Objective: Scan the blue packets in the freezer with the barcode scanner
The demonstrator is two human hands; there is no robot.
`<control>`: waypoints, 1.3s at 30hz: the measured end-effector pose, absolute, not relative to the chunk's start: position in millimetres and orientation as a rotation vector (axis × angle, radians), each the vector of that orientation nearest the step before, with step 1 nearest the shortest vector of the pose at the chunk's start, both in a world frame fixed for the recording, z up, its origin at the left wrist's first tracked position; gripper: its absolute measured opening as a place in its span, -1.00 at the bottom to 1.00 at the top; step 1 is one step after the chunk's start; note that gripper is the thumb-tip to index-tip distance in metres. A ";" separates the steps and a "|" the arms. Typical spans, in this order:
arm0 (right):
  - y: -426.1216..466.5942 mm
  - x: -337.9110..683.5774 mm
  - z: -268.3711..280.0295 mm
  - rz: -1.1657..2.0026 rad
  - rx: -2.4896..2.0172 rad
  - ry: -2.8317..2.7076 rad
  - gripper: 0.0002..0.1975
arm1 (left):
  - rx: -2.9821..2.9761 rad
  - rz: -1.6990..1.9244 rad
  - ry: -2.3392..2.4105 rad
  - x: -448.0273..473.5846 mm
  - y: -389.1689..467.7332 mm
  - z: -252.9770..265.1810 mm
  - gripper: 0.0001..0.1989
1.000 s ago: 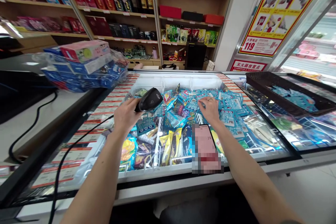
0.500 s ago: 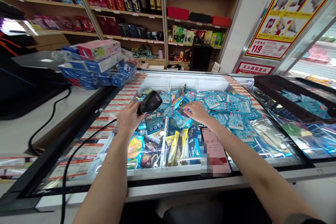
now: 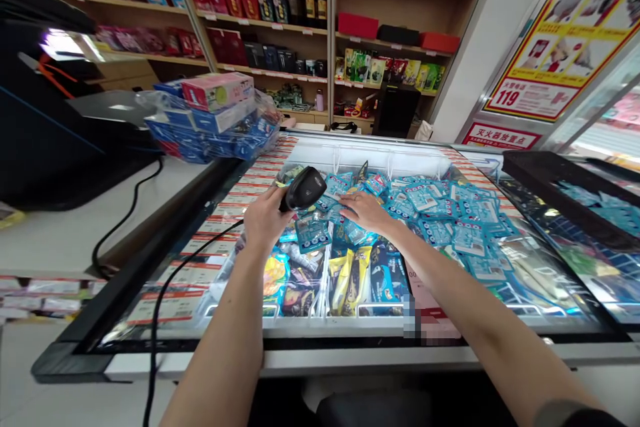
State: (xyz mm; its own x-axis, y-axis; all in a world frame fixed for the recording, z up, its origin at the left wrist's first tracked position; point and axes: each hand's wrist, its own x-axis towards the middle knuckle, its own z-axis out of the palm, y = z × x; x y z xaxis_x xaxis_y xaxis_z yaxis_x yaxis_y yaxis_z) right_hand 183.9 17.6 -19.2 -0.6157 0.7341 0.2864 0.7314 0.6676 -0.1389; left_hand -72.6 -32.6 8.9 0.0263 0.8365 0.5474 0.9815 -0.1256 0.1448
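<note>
My left hand point(image 3: 265, 217) is wrapped round a black barcode scanner point(image 3: 306, 188), whose head points to the right. Its black cable point(image 3: 193, 267) runs down past my left forearm. Just right of the scanner, my right hand point(image 3: 369, 212) reaches in with its thumb and fingers closed at the edge of a blue packet point(image 3: 332, 195); the fingertips partly cover the grip. Many similar blue packets point(image 3: 467, 237) lie spread over the glass top of a chest freezer point(image 3: 295, 341). Under my right forearm lies a phone point(image 3: 435, 310), partly hidden.
Yellow and dark ice-cream wrappers point(image 3: 350, 280) show inside the freezer. A dark basket point(image 3: 560, 197) with blue packets stands at the right. Boxes in a clear bag point(image 3: 215, 120) sit at the left, beside a black device point(image 3: 60, 147). Stocked shelves point(image 3: 270, 20) line the back.
The view has shifted, so the scene sits further right. My right hand has moved left, closer to the scanner head. My left hand keeps holding the scanner.
</note>
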 end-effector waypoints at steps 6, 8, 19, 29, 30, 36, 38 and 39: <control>5.4 193.5 -20.0 0.136 -1.171 -2.414 -0.66 | -2.045 -0.767 -1.853 -71.2 -33.0 8.4 -0.62; 10.5 196.2 -21.7 0.251 -1.247 -2.270 -0.66 | -2.065 -0.763 -1.846 -71.2 -33.4 7.8 -0.62; 42.7 205.0 -21.5 0.264 -1.557 -2.218 -0.31 | -2.143 -0.718 -1.818 -67.7 -34.1 9.5 -0.63; 24.5 236.2 -10.4 0.440 -1.607 -1.807 -0.78 | -2.206 -0.707 -1.709 -60.1 -31.9 3.8 -0.67; 20.2 242.0 -7.7 0.448 -1.577 -1.770 -0.82 | -2.224 -0.706 -1.683 -57.4 -32.2 3.6 -0.68; -12.4 287.4 -7.7 0.375 -1.461 -1.555 -0.78 | -2.314 -0.700 -1.577 -37.6 -35.9 3.4 -0.68; -20.0 302.9 -14.9 0.419 -1.440 -1.439 -0.74 | -2.347 -0.686 -1.572 -28.1 -37.3 4.9 -0.67; -22.5 309.6 -18.9 0.461 -1.422 -1.382 -0.72 | -2.367 -0.672 -1.566 -22.6 -37.9 6.1 -0.66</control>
State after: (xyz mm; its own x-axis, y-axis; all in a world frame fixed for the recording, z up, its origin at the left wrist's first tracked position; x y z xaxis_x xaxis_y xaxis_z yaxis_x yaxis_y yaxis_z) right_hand 309.6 -22.5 -18.9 0.2583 0.8894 0.3773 0.4845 0.2186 -0.8470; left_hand -22.6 -37.9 6.1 0.3259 0.8094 0.4886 0.9119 -0.4054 0.0634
